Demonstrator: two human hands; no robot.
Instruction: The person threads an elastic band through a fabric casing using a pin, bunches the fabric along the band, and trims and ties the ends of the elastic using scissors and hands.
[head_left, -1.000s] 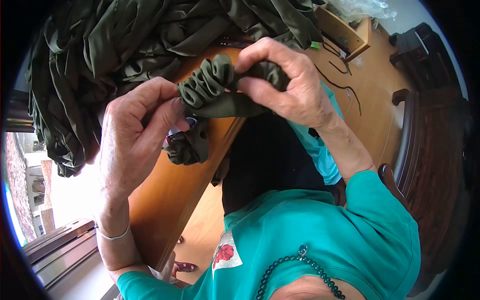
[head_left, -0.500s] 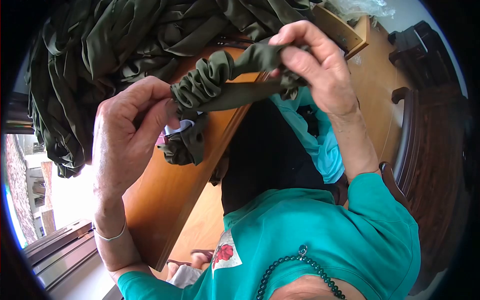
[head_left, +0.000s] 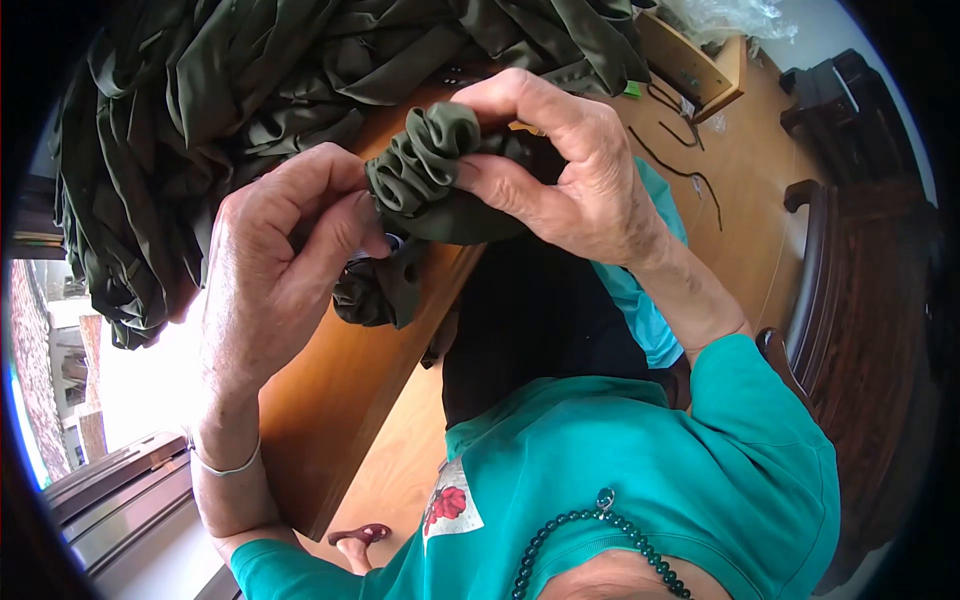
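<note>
Item: one ruched fabric band (head_left: 415,165), dark olive green, satiny. Location: raised in front of me, above the near edge of the wooden surface (head_left: 330,410), stretched between my two hands. A smooth, ungathered length (head_left: 465,222) hangs in a shallow curve below the folds; it looks like part of the same piece.

Left hand (head_left: 285,245): thumb and forefinger pinched together on the band's left end, the other fingers curled in. I take this as an anchor, keeping that end from slipping.

Right hand (head_left: 565,165): thumb against the near side of the folds, fingers arched over the far side, closed on the cloth with little gap. This grip seems to bunch the pleats close and hold them upright. What lies inside the palm I cannot tell.

Beneath my left fingers: a second gathered bunch (head_left: 375,297), same green, lying on the surface, with a pale object beside it mostly hidden.

Beyond: a large heap of loose green strips (head_left: 230,80), spread over the far side, presumably to stay within reach while leaving the near edge for handling.

By my right leg: light-blue cloth or sheeting (head_left: 655,335); which, I cannot tell.

On the floor: dark cords (head_left: 705,190), near an open wooden box or drawer (head_left: 690,70).
</note>
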